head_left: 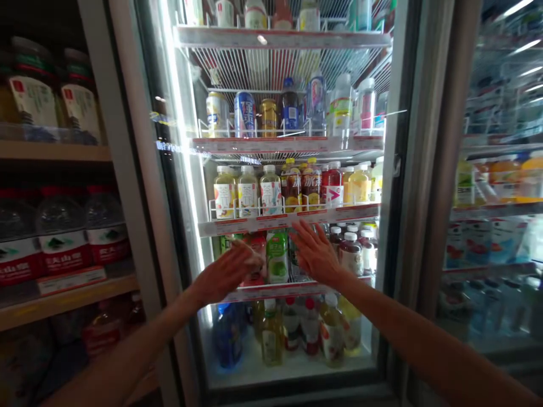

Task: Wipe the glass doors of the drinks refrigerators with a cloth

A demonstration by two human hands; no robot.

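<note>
Both of my hands reach toward a lit drinks cooler with several shelves. My left hand has its fingers stretched to the right, slightly blurred, in front of a red drink carton. Nothing shows in its grasp. Between the hands stands a green drink carton. My right hand is raised with fingers spread and holds nothing; its fingertips overlap the price rail of the shelf above. Whether either hand touches anything cannot be made out. Dark bottles with white caps are right of my right hand.
Tea bottles line the middle shelf, cans the one above. Larger bottles stand on the cooler floor. Light reflections show on glass at the left. Red-labelled water bottles fill the left shelf; a metal frame borders the right.
</note>
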